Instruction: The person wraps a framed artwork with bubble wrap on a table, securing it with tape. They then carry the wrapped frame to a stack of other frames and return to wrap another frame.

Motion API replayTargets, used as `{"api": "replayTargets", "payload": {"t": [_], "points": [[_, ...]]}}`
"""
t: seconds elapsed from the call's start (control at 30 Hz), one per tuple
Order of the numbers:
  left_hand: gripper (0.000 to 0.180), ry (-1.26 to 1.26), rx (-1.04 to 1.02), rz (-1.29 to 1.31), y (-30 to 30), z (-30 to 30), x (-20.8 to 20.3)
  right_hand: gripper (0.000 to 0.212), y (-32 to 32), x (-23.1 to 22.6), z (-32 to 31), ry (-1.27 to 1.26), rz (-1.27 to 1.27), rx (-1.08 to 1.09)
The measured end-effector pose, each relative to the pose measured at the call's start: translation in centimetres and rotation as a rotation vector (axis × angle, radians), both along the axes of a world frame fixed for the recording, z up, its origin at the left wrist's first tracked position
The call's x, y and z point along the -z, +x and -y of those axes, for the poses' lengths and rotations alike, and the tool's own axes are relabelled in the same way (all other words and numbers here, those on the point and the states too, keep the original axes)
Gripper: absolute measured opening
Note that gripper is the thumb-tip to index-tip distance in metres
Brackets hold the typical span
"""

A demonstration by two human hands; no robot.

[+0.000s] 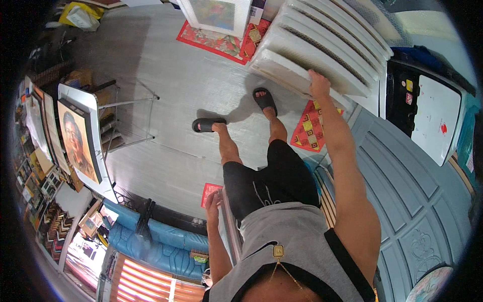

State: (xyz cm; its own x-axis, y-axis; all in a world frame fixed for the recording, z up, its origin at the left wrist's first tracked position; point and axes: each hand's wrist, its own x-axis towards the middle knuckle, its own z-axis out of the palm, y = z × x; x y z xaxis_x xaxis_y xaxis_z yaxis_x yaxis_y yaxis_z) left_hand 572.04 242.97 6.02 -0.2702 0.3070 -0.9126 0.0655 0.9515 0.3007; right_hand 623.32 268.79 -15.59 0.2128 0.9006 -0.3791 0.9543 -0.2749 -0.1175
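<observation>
One bare right hand [320, 84] in the head view grips the upper edge of a flat, white, plastic-wrapped panel [284, 69], near its right-hand corner. This panel stands at the front of a slanting row of white wrapped panels [329, 43], over the grey floor [171, 65]. Just beside its right-hand end lies a red mat with gold squares [308, 130]. The bare left hand [214, 200] hangs beside the thigh with fingers partly curled, next to a thin, pinkish panel edge [230, 221]; whether it grips that edge, I cannot tell. Beyond the feet, a white-framed colourful picture [216, 14] stands at the far edge of a red floral mat [211, 41]. Off to the left, a portrait painting [79, 141] rests against a white board [93, 108]
</observation>
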Motion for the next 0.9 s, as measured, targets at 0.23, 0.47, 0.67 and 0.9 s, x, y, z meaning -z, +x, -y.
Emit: {"api": "replayTargets", "payload": {"t": [0.23,0.47,0.67,0.9], "points": [[0.048,-0.038,-0.273,-0.013,-4.0,7.7,2.0,0.032,-1.9,-1.1,-0.4,0.252,0.159,-0.045],[0.042,0.028,-0.497,0.028,-4.3,12.1,4.5,0.034,-16.5,-3.0,6.3,-0.327,-0.202,-0.294],[0.039,0.21,-1.054,-0.11,-12.4,18.2,2.8,0.037,-43.0,-5.3,6.2,-0.652,-0.254,-0.651],[0.035,0.341,-1.465,-0.487,-29.0,25.9,0.0,0.034,-78.9,-12.2,5.6,-0.554,-0.55,-0.949]]}}
